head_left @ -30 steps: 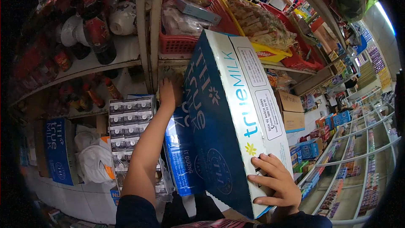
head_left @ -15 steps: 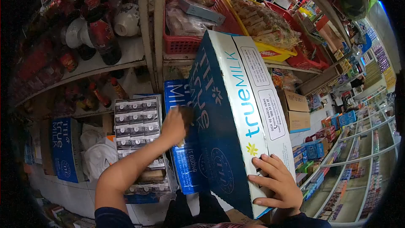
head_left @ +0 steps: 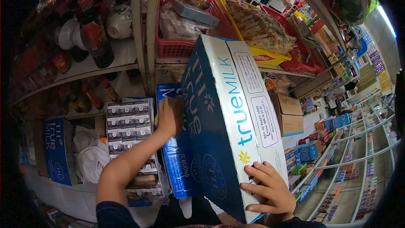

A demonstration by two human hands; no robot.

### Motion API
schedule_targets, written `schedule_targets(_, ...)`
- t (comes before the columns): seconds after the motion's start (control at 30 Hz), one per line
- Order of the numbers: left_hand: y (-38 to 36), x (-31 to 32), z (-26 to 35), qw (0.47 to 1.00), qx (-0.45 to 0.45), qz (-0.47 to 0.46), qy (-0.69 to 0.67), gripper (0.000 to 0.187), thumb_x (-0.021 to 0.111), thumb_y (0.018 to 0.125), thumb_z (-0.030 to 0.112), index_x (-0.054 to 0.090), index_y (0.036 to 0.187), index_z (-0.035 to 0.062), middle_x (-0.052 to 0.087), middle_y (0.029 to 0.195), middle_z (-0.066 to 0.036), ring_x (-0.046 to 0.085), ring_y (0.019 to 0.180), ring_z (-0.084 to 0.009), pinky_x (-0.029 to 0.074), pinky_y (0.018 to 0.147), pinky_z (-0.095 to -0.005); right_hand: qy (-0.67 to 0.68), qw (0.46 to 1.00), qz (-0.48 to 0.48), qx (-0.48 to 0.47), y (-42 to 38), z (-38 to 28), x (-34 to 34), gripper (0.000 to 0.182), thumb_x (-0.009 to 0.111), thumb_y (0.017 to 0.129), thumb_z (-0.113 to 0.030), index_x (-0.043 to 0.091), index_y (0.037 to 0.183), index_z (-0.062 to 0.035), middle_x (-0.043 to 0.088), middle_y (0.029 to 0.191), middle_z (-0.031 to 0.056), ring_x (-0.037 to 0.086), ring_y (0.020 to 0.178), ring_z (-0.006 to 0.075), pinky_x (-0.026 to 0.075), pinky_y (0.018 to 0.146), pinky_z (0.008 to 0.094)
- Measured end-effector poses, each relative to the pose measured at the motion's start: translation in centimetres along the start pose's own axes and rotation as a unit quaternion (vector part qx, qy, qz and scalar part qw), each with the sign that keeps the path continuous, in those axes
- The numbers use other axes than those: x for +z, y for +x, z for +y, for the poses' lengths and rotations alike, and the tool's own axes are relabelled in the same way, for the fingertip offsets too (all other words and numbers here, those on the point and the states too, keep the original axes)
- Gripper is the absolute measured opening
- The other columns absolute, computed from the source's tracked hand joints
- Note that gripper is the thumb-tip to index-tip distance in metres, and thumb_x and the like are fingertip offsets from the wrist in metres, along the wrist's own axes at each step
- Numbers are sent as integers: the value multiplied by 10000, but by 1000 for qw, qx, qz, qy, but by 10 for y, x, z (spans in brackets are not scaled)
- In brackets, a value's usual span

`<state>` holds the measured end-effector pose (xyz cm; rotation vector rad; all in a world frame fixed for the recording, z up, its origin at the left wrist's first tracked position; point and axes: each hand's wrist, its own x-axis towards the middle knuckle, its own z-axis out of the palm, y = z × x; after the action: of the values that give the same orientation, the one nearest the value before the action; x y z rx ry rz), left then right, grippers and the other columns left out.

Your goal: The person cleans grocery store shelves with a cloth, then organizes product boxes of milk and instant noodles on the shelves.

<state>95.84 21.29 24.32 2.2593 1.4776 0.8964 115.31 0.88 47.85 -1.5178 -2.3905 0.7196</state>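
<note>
A large TH true MILK carton (head_left: 230, 114) stands tilted in front of me, its white printed side and dark blue side both showing. On the lower end of the white side lies my right hand (head_left: 270, 190), fingers spread and fingertips at the edge beside the blue side. My left hand (head_left: 170, 117) is between that carton and a smaller blue milk pack (head_left: 182, 164) to its left; its fingers are blurred and partly hidden. Under my left forearm is a plastic-wrapped pack of small milk cartons (head_left: 130, 120).
Red basket (head_left: 168, 50) and yellow basket (head_left: 263, 58) with packaged goods sit on the shelf ahead. A brown carton (head_left: 291, 122) stands behind the big one. Dark bottles (head_left: 101, 52) and bowls fill the left shelf, above a blue carton (head_left: 61, 152) and white bags (head_left: 93, 160).
The view has shifted, so most things sit slightly further left. My left hand has changed its angle beside the large carton. The right hand stays on the white side.
</note>
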Motion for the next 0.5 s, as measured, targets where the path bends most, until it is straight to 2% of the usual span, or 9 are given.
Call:
schedule_targets(0.07, -38, 1, 5, 996, 47, -52, 53, 516, 542, 674, 145, 445, 1166, 22, 429, 1187, -170, 343, 1102, -388, 254, 944, -444, -3, 1000, -2, 7, -2, 0, 1, 506, 657, 671, -397, 580, 1083, -115, 442, 1237, 157, 348, 1198, 314, 219, 985, 442)
schedule_targets(0.17, -44, -11, 7, 990, 121, -72, 32, 524, 545, 680, 154, 436, 1175, 23, 423, 1191, -179, 340, 1114, -389, 258, 947, -437, 7, 1000, 4, 2, -1, 2, 2, 507, 659, 666, -404, 588, 1073, -111, 445, 1233, 157, 350, 1195, 313, 215, 988, 438)
schedule_targets(0.23, -13, -7, -1, 992, 56, -109, 36, 507, 531, 695, 161, 432, 1172, 23, 432, 1186, -174, 360, 1099, -375, 279, 931, -432, 4, 1000, 2, 3, -1, 1, 0, 506, 663, 657, -410, 598, 1056, -106, 449, 1228, 159, 351, 1190, 320, 214, 988, 436)
schedule_targets(0.3, 28, 20, -33, 981, 96, -24, 166, 465, 498, 713, 154, 446, 1159, 31, 454, 1158, -166, 406, 1047, -351, 304, 897, -425, 2, 1000, -10, 4, 1, 0, -2, 508, 665, 650, -413, 603, 1048, -104, 451, 1225, 161, 353, 1187, 325, 215, 987, 435)
schedule_targets(0.33, 52, 40, -48, 979, 74, 32, 186, 454, 482, 726, 155, 445, 1163, 38, 460, 1154, -164, 418, 1033, -344, 313, 885, -424, -2, 1000, -16, 3, 2, 0, -3, 509, 668, 644, -416, 608, 1041, -103, 452, 1223, 164, 354, 1184, 331, 215, 986, 434)
schedule_targets(0.37, 70, 52, -59, 973, 52, 88, 207, 444, 467, 739, 156, 444, 1168, 44, 465, 1149, -161, 430, 1020, -338, 322, 872, -424, 6, 1000, -8, -2, 3, -1, -3, 476, 617, 722, -376, 541, 1138, -156, 408, 1276, 105, 352, 1183, 286, 238, 969, 437)
schedule_targets(0.4, 79, 42, -56, 972, 53, 81, 212, 444, 467, 739, 156, 444, 1168, 44, 465, 1149, -161, 430, 1020, -338, 322, 872, -424, 14, 1000, -8, -1, 3, -2, -4, 476, 617, 722, -376, 541, 1138, -156, 408, 1276, 105, 352, 1183, 286, 238, 969, 437)
schedule_targets(0.47, 90, 19, -36, 989, -108, -91, 32, 418, 457, 748, 156, 454, 1155, 58, 469, 1140, -168, 445, 996, -346, 333, 862, -421, -12, 1000, -1, -11, 2, -1, -2, 491, 623, 711, -367, 535, 1142, -149, 408, 1275, 105, 363, 1175, 291, 255, 961, 437)
schedule_targets(0.5, 87, 21, -35, 990, -103, -92, 32, 418, 457, 748, 156, 454, 1155, 58, 469, 1140, -168, 445, 996, -346, 333, 862, -421, -16, 1000, 2, -19, 2, -1, -2, 507, 616, 711, -365, 521, 1157, -144, 397, 1283, 107, 362, 1176, 299, 262, 957, 439)
